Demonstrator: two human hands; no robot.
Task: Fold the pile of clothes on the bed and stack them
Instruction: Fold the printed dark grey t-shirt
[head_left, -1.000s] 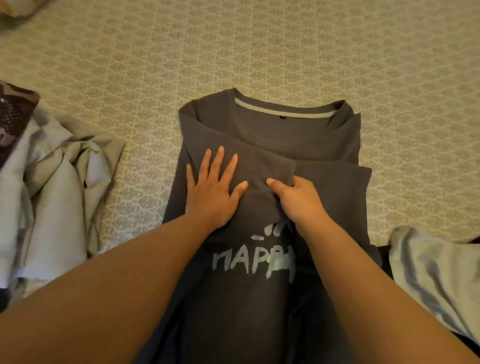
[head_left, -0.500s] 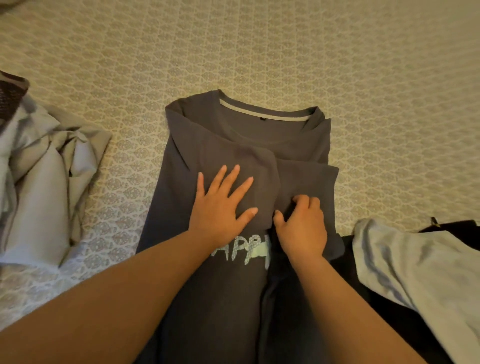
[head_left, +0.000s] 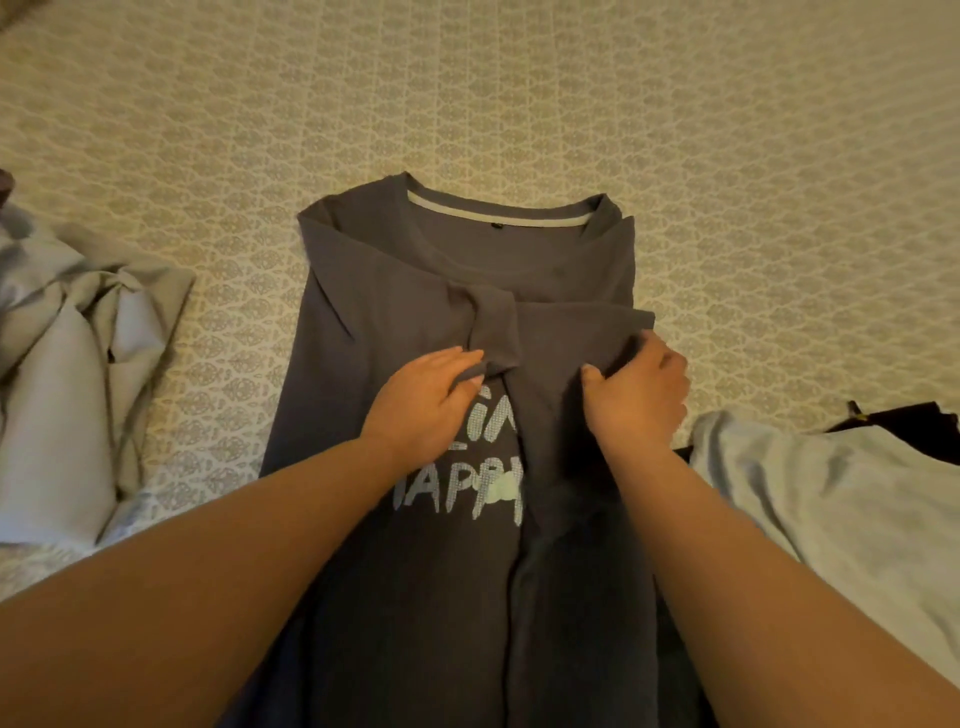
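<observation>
Grey cotton tee (head_left: 467, 270), spread front-up on the patterned bedspread (head_left: 519, 93), collar away, hem toward the body. Both sides turned inward so the sleeves meet over the chest, narrowing the shirt into a strip ready for folding lengthwise. Left hand (head_left: 423, 402) curled, fingertips and thumb pinching the left sleeve (head_left: 493, 332) at its bunched end, likely to tug it flat and square it against the centre line. Right hand (head_left: 639, 400) curled too, thumb on top and fingers tucked under the edge of the right sleeve (head_left: 587, 332), gripping that flap, probably to hold it in place or pull out slack. White lettering (head_left: 457, 488) partly covered by the right flap. Crumpled pale garment (head_left: 67, 374) at left, touching nothing, seemingly waiting its turn. Light blue garment (head_left: 831, 509) at right, just beside the tee's edge, over something dark (head_left: 904, 426); whether folded or not, cannot tell. Side folds seemingly nearly settled; bottom-to-top fold not yet done, no stack in sight.
</observation>
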